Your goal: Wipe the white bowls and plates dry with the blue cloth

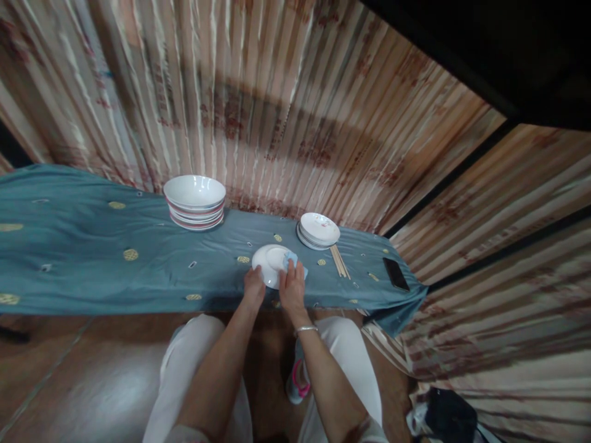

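Observation:
A white plate [261,257] is in front of me at the near side of the table, and a round ring shows on its face. My left hand [254,285] is closed on the plate's left rim, thumb toward the top. On the plate's right side my right hand [292,286] presses a light blue cloth [290,258] against the surface, its fingers partly covering the cloth. A silver bracelet [306,330] circles my right wrist. The plate's near right edge is hidden behind the right hand.
A stack of white bowls [196,194] stands at the back left. Smaller stacked plates [319,229] sit at the back right, with chopsticks [340,261] beside them. Further right lies a black phone [396,274]. A pleated curtain [277,111] hangs behind the cloth-covered table [92,246].

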Demonstrator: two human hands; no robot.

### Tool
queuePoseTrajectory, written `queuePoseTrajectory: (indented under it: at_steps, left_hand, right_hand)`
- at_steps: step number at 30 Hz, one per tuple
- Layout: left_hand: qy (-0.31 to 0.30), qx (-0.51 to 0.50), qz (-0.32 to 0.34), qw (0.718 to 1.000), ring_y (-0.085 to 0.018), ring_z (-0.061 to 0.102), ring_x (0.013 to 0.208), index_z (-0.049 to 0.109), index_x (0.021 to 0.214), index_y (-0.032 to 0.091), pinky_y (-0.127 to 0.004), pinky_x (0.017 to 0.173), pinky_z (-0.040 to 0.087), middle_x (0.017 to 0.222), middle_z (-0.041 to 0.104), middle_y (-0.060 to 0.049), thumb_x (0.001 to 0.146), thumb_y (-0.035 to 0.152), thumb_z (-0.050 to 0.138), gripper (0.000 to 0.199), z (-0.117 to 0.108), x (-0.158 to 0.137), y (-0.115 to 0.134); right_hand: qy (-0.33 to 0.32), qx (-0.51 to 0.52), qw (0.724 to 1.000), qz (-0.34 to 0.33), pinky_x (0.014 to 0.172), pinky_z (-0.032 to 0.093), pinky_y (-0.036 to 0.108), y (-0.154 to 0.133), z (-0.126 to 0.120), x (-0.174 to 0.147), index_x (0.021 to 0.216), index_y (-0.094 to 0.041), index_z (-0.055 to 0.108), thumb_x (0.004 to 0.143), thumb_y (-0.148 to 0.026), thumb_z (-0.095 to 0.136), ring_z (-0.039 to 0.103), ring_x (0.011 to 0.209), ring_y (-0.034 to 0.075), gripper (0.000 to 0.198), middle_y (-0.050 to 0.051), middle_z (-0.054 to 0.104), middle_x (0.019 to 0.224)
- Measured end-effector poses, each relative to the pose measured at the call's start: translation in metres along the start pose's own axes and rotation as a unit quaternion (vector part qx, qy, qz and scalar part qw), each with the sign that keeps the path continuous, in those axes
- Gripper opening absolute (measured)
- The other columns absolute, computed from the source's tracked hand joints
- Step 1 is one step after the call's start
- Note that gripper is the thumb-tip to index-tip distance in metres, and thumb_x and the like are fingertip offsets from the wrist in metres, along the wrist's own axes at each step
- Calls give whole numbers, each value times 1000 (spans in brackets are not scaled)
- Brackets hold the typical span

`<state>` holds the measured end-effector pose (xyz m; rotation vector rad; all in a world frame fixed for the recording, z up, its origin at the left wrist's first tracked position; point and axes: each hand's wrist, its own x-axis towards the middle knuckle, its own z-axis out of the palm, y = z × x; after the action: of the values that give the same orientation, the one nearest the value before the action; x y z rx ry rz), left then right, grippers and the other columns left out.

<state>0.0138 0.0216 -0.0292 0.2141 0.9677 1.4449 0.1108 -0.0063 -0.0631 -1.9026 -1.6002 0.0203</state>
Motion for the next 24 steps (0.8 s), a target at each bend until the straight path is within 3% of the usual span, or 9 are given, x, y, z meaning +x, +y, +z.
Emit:
queuePoseTrajectory:
  at_steps: [9, 17, 24]
  left_hand:
    - [-31, -2, 5, 999, -13, 62, 53, 57, 71, 16, -28, 62, 51, 59, 64, 1, 72, 22, 67, 12, -3, -1, 2]
    - [-68, 7, 39, 997, -16, 62, 57, 60, 73, 14, -30, 62, 48, 60, 64, 0, 50, 23, 79, 31, 1, -8, 7]
    - [-87, 45, 110, 989, -11, 55, 56, 62, 80, 16, -24, 59, 44, 67, 64, 3, 57, 21, 73, 26, 12, -22, 15]
  right_hand:
    - [-26, 32, 997, -71, 118, 28, 54, -23, -12, -42, 149, -7, 40, 102, -37, 28, 19, 151, 29, 56, 20, 32, 158]
    - [-39, 102, 993, -45, 118, 30, 55, -31, -27, -43, 148, -13, 43, 102, -41, 27, 26, 149, 27, 56, 16, 34, 158]
    - [-27, 220, 975, 0, 120, 30, 46, -33, -37, -37, 147, -15, 44, 101, -46, 26, 32, 147, 21, 58, 12, 42, 155]
